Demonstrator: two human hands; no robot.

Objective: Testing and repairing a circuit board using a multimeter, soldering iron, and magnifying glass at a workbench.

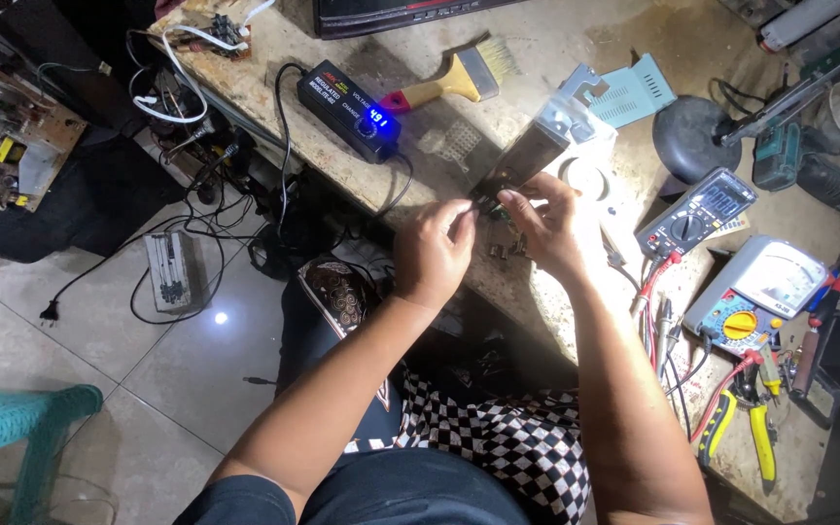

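Note:
My left hand [434, 255] and my right hand [553, 226] meet over the edge of a worn workbench [537, 58]. Both grip the near end of a long dark metal-cased module [527, 160] that angles up and away from me. The left fingers pinch its lower end; the right fingers close around it from the other side. Small loose parts [503, 248] lie on the bench just under my hands.
A black adapter with a blue lit display [352, 109], a paintbrush [454, 80], a pale green cover [634, 92], a digital multimeter [700, 212], an analog meter [760, 292] and yellow-handled pliers [755, 437] lie on the bench. Circuit boards and cables crowd the floor at left.

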